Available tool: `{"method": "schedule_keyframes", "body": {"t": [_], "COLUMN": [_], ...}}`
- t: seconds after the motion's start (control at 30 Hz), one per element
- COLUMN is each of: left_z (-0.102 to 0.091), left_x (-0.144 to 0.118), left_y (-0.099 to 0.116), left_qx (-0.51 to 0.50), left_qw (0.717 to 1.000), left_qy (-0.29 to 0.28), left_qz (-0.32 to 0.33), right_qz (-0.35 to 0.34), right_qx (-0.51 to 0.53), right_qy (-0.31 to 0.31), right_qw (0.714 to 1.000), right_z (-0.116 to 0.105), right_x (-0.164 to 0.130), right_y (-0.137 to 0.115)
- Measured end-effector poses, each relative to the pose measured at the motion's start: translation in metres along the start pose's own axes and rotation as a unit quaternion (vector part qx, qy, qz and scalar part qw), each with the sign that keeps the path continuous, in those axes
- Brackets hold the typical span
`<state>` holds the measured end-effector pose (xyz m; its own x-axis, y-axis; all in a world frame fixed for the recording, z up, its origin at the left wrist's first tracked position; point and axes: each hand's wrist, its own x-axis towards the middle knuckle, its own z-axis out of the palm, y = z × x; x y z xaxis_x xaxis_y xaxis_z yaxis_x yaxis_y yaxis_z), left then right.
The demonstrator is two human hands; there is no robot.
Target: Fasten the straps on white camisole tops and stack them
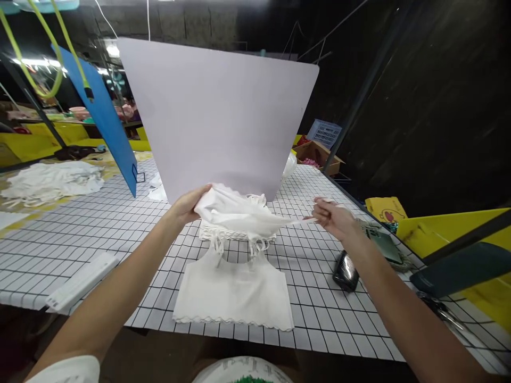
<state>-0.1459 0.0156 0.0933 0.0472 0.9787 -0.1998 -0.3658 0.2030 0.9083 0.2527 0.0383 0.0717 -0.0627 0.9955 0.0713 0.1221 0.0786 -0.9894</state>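
Note:
Above the table I hold up a white camisole top [239, 213], stretched sideways between both hands. My left hand [190, 205] grips the bunched body of it at its left end. My right hand [332, 217] pinches a thin strap drawn out to the right. Below lies another white camisole top [235, 290], flat, with its scalloped hem toward me and its straps pointing away. Just behind it, a stack of folded white tops [207, 231] is partly hidden by the held one.
A pale upright board [219, 117] stands behind the stack, with a blue board [101, 117] to its left. A heap of white garments [51, 181] lies far left. On the checked tablecloth [311, 314] are a black object [346, 272], a white box [82, 282] and scissors [449, 316].

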Motion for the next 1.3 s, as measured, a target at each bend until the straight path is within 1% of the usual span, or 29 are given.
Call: {"method": "schedule_keyframes", "body": {"t": [0.03, 0.1, 0.17, 0.2, 0.23, 0.27, 0.3, 0.33, 0.37, 0.4, 0.43, 0.5, 0.53, 0.57, 0.6, 0.63, 0.67, 0.7, 0.73, 0.8, 0.87, 0.97, 1.07, 1.13, 1.17, 1.23, 1.3], "left_z": [0.011, 0.032, 0.050, 0.059, 0.067, 0.074, 0.080, 0.086, 0.090, 0.093, 0.095, 0.095, 0.094, 0.091, 0.089, 0.086, 0.083, 0.080, 0.077, 0.068, 0.057, 0.034, 0.008, -0.010, -0.017, -0.029, -0.037], "left_x": [-0.001, -0.004, -0.006, -0.008, -0.010, -0.012, -0.014, -0.017, -0.019, -0.022, -0.025, -0.031, -0.033, -0.035, -0.036, -0.038, -0.039, -0.041, -0.043, -0.048, -0.053, -0.056, -0.053, -0.048, -0.046, -0.042, -0.040], "left_y": [0.005, 0.014, 0.020, 0.023, 0.025, 0.027, 0.029, 0.032, 0.036, 0.040, 0.045, 0.056, 0.061, 0.066, 0.071, 0.074, 0.078, 0.081, 0.083, 0.089, 0.095, 0.104, 0.107, 0.106, 0.104, 0.099, 0.092], "left_qx": [-0.020, -0.031, -0.003, 0.023, 0.057, 0.096, 0.135, 0.169, 0.196, 0.216, 0.229, 0.242, 0.248, 0.255, 0.262, 0.270, 0.278, 0.286, 0.292, 0.299, 0.297, 0.262, 0.200, 0.168, 0.160, 0.161, 0.180], "left_qw": [1.000, 0.999, 0.998, 0.996, 0.992, 0.984, 0.974, 0.963, 0.954, 0.948, 0.945, 0.944, 0.943, 0.940, 0.936, 0.931, 0.927, 0.925, 0.924, 0.928, 0.934, 0.948, 0.959, 0.963, 0.965, 0.969, 0.971], "left_qy": [-0.022, -0.041, -0.062, -0.085, -0.114, -0.148, -0.182, -0.210, -0.227, -0.234, -0.232, -0.222, -0.220, -0.224, -0.233, -0.242, -0.247, -0.246, -0.240, -0.213, -0.183, -0.157, -0.138, -0.118, -0.108, -0.089, -0.079], "left_qz": [-0.005, -0.010, -0.008, -0.005, -0.004, -0.005, -0.007, -0.008, -0.007, -0.003, 0.004, 0.021, 0.029, 0.035, 0.040, 0.043, 0.047, 0.052, 0.058, 0.072, 0.077, 0.091, 0.146, 0.174, 0.176, 0.162, 0.133], "right_qz": [0.033, 0.094, 0.126, 0.113, 0.078, 0.025, -0.042, -0.092, -0.116, -0.115, -0.099, -0.075, -0.078, -0.094, -0.116, -0.139, -0.155, -0.163, -0.160, -0.129, -0.095, -0.066, -0.059, -0.071, -0.080, -0.100, -0.113], "right_qx": [-0.071, -0.187, -0.287, -0.323, -0.336, -0.328, -0.286, -0.232, -0.201, -0.208, -0.245, -0.299, -0.287, -0.239, -0.167, -0.090, -0.021, 0.027, 0.049, 0.042, 0.015, -0.058, -0.143, -0.147, -0.135, -0.099, -0.084], "right_qy": [0.001, -0.006, -0.022, -0.040, -0.070, -0.115, -0.172, -0.234, -0.280, -0.298, -0.297, -0.267, -0.271, -0.296, -0.339, -0.388, -0.433, -0.467, -0.488, -0.503, -0.495, -0.474, -0.448, -0.418, -0.399, -0.352, -0.312], "right_qw": [0.997, 0.978, 0.949, 0.939, 0.936, 0.937, 0.942, 0.940, 0.932, 0.924, 0.917, 0.913, 0.916, 0.920, 0.919, 0.907, 0.888, 0.869, 0.857, 0.854, 0.863, 0.876, 0.881, 0.894, 0.904, 0.926, 0.940], "right_z": [-0.003, -0.003, 0.003, 0.010, 0.018, 0.028, 0.038, 0.049, 0.059, 0.067, 0.074, 0.085, 0.090, 0.095, 0.101, 0.108, 0.116, 0.123, 0.130, 0.138, 0.137, 0.122, 0.103, 0.092, 0.088, 0.083, 0.082], "right_x": [0.004, 0.009, 0.010, 0.009, 0.008, 0.008, 0.008, 0.009, 0.012, 0.017, 0.022, 0.032, 0.035, 0.036, 0.036, 0.033, 0.030, 0.027, 0.024, 0.021, 0.023, 0.029, 0.033, 0.033, 0.033, 0.031, 0.029], "right_y": [0.006, 0.010, 0.002, -0.006, -0.017, -0.028, -0.041, -0.052, -0.063, -0.073, -0.080, -0.091, -0.095, -0.097, -0.100, -0.102, -0.104, -0.106, -0.108, -0.110, -0.110, -0.108, -0.102, -0.099, -0.097, -0.094, -0.092]}}
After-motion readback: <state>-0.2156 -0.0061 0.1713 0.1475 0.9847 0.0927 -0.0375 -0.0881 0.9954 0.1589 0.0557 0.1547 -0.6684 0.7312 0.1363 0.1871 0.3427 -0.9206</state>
